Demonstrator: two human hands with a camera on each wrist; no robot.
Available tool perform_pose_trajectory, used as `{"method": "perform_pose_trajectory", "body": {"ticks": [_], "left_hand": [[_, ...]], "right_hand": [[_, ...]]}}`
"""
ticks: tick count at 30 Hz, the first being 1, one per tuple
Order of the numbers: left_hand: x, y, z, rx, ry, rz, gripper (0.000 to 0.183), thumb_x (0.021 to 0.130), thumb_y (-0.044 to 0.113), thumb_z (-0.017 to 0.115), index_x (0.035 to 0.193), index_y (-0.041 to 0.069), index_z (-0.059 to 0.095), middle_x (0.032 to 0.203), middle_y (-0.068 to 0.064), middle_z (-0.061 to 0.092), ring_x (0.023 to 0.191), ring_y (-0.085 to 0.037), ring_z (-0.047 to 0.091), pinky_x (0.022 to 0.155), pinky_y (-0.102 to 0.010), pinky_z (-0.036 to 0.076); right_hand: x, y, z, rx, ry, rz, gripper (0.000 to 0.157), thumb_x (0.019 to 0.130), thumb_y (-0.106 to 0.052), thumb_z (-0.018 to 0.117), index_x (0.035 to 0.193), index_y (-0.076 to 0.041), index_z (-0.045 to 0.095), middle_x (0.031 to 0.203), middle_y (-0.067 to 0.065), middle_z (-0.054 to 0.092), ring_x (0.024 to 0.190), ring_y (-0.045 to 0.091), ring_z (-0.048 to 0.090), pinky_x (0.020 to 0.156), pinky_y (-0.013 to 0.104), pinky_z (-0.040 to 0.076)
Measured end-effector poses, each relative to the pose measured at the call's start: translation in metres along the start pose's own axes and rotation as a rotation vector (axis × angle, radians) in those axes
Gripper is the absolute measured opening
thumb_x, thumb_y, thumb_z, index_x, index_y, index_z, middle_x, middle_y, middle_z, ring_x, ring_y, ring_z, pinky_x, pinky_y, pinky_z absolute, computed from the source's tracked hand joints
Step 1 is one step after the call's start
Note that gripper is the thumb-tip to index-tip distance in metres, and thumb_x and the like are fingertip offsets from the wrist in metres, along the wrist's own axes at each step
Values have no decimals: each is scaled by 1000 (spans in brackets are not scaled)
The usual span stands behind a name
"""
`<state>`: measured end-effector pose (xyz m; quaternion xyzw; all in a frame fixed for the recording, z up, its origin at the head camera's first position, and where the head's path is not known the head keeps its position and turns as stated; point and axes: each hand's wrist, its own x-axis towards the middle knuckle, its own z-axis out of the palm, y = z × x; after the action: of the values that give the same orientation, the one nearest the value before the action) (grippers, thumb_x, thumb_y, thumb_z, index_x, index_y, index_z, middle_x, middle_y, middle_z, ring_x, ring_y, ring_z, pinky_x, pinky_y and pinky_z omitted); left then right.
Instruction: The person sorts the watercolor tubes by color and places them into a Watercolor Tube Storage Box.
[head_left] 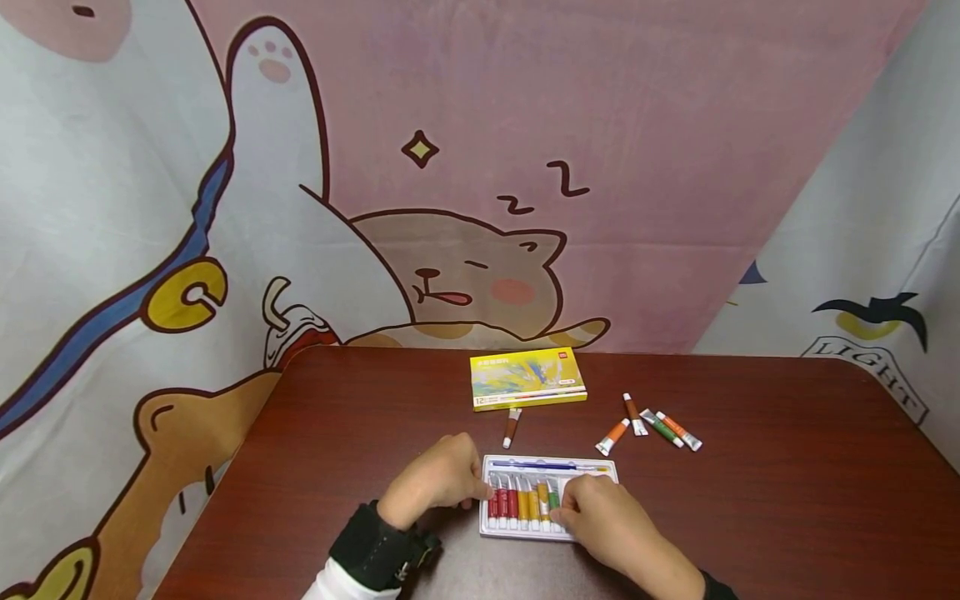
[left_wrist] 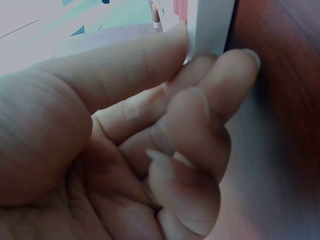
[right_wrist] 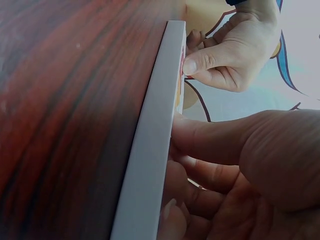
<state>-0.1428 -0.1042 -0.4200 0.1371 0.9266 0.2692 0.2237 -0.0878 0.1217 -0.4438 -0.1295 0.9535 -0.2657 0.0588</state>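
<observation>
A white paint tray (head_left: 483, 533) lies on the table, holding red, yellow-brown and green paint tubes in a row, with a thin blue brush (head_left: 532, 466) along its far side. My left hand (head_left: 442, 475) grips the tray's left edge, thumb over the rim near the red paint tubes (head_left: 503, 504) and the other fingers curled against the side wall. Over the right part of the tray, my right hand (head_left: 607, 517) bends its fingers down and pinches at the green paint tube (head_left: 553, 497). The tray's right-hand slots are partly hidden beneath that hand.
Behind the tray lies a yellow paint box (head_left: 525, 379), with a brown tube (head_left: 512, 429) in front of it. To the right are loose tubes: orange (head_left: 613, 437), brown (head_left: 634, 415), green (head_left: 662, 427) and another orange tube (head_left: 681, 432). A printed cloth hangs behind the table.
</observation>
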Motion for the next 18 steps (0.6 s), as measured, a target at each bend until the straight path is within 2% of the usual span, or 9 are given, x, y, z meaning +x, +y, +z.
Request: {"method": "perform_pose_trajectory", "body": {"ticks": [18], "left_hand": [[0, 1, 0, -1, -6, -1, 28, 75, 21, 78, 51, 13, 65, 49, -4, 62, 41, -13, 52, 39, -26, 31]], "right_hand": [[0, -5, 2, -69, 44, 3, 37, 75, -27, 76, 53, -24, 46, 54, -10, 43, 50, 10, 40, 45, 30, 34]]}}
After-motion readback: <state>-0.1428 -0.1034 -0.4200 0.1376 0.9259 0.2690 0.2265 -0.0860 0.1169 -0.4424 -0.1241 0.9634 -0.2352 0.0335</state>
